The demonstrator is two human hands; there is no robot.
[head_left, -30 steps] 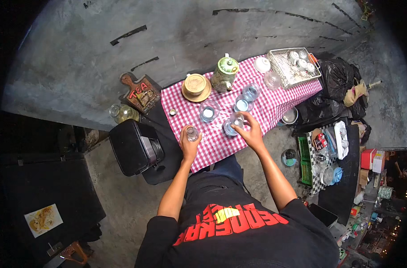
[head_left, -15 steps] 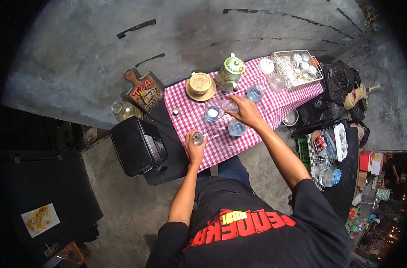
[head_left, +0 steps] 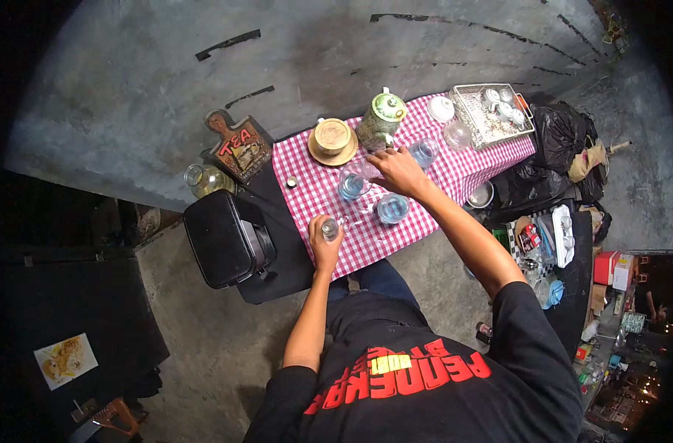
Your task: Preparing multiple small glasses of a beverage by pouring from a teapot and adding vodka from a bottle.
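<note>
Glass vessel: small and clear, its round top facing up, above the near left part of the tablecloth.
Left hand: fingers wrapped around the vessel's side, pressing it into the palm.
Right hand: reaches palm down over the middle of the table, fingers bent; I cannot tell whether they pinch anything.
Blue-tinted glasses: left glass just beside the right fingertips, near glass on the person's side of that hand, far glass beyond its wrist.
Checked tablecloth: pink and white, under all of these.
Far edge: wooden cup on a saucer, green teapot, white round lidded piece, wire basket holding white-topped jars.
Left of the cloth: black case, wooden board, glass jar.
</note>
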